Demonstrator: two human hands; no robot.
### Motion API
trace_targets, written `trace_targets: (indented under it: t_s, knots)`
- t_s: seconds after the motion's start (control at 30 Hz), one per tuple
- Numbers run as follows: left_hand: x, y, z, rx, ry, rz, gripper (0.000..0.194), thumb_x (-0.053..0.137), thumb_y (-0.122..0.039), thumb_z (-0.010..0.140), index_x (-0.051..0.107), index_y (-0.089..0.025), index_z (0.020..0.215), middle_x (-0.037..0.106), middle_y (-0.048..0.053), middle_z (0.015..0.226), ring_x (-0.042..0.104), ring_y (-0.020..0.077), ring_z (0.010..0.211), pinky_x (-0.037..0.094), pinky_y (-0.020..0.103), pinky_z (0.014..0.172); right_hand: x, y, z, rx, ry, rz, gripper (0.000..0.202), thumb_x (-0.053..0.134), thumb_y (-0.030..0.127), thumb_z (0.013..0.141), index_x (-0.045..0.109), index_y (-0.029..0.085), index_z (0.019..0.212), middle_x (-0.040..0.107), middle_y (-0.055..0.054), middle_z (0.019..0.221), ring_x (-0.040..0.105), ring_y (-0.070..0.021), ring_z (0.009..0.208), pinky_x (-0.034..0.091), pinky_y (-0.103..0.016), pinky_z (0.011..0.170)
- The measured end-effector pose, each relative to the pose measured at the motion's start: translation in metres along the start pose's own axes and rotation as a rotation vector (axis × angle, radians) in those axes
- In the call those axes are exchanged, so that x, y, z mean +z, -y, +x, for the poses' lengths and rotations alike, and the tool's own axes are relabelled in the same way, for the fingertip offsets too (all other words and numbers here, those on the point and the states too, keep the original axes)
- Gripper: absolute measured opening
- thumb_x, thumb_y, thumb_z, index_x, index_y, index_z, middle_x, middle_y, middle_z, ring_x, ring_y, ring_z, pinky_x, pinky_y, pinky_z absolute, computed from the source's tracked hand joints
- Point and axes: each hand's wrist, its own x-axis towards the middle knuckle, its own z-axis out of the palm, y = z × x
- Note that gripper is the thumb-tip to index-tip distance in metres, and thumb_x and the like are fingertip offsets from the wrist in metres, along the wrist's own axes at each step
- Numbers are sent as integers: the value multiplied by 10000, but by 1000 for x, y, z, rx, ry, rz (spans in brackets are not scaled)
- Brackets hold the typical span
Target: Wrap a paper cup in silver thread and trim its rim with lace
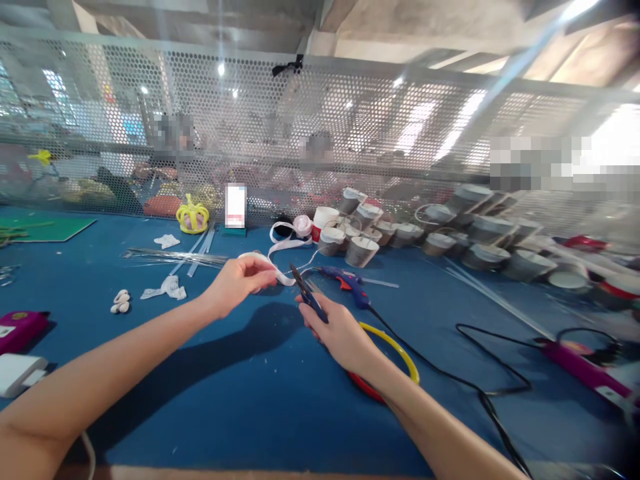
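Note:
My left hand (243,280) is closed in a pinch on a white ribbon (286,280), which loops loosely over the table behind the fingers. Just to its right, my right hand (333,327) is wrapped around a dark hand tool with narrow pointed jaws (309,293); whether it is scissors or pliers I cannot tell. The tool's tip points up and away, close to the ribbon but not clearly touching it. Behind my right hand lies a blue glue gun (350,283) with a black cord. A yellow-and-red ring (400,350) is partly hidden under my right forearm.
Thin wires (175,258) and white scraps (173,288) lie left on the blue table (240,407). Behind them are a yellow crown-shaped piece (193,217) and a phone (235,205). Several grey-and-white cups (363,251) stand back right. A perforated screen (260,113) borders the back.

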Motion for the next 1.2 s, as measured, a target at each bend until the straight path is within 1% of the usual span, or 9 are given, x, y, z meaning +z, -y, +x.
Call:
trace_targets:
  t_s: [0.07,0.17,0.33,0.43,0.57,0.7,0.77,0.97,1.2]
  knots:
    - [-9,-9,0,321,-103,307,235,601,-253,743,581,-157,956,631,85,918,559,171,824,440,337,734,-2,-2,1,6,6,42,276,418,389,810,551,158,882,493,12,596,445,-108,467,367,-229,428]
    - [-20,-18,1,775,-28,728,187,517,-96,757,586,-162,917,615,85,991,499,205,961,401,374,819,-4,-2,0,45,38,122,291,412,402,807,532,151,893,471,19,598,432,-104,477,362,-228,430]
    - [-22,-13,3,965,-75,976,112,482,-140,834,592,-158,850,649,54,838,503,181,849,381,308,706,-3,6,-3,89,104,195,270,428,418,796,496,160,837,461,28,601,412,-92,469,350,-222,426]
    - [-16,-9,1,811,-96,769,110,540,-224,810,611,-179,740,638,26,719,505,160,752,359,297,672,-1,8,-4,97,129,198,266,424,419,798,494,165,840,464,29,602,414,-92,465,348,-219,419]
    - [-2,-5,-1,2,-54,-20,154,599,-279,733,596,-151,648,591,21,608,487,124,593,365,275,581,0,4,-3,40,53,102,273,433,405,806,538,168,892,491,22,600,439,-101,468,360,-219,424]
    - [7,-6,1,-338,-41,-376,194,650,-287,656,566,-126,589,560,9,532,444,81,481,325,237,496,-1,0,-3,7,7,16,288,444,403,812,564,158,903,510,17,573,455,-113,462,364,-229,432]
    - [8,-8,0,-376,-100,-467,169,691,-249,602,578,-124,587,573,-2,533,461,74,498,331,230,520,-1,2,-3,-10,22,9,305,452,409,811,561,154,936,523,14,579,477,-126,483,378,-239,456]
    - [14,-10,-5,-245,-192,-361,131,671,-241,624,594,-136,605,583,-26,536,506,87,538,394,242,591,1,11,-9,-59,96,-40,276,434,408,830,561,175,906,532,21,564,503,-142,521,382,-256,505]
    - [11,-6,-6,-130,-83,-124,149,595,-290,729,596,-142,729,613,14,654,555,132,623,438,276,615,2,12,-10,17,110,25,286,425,423,825,549,167,859,470,36,528,434,-122,459,342,-246,450]
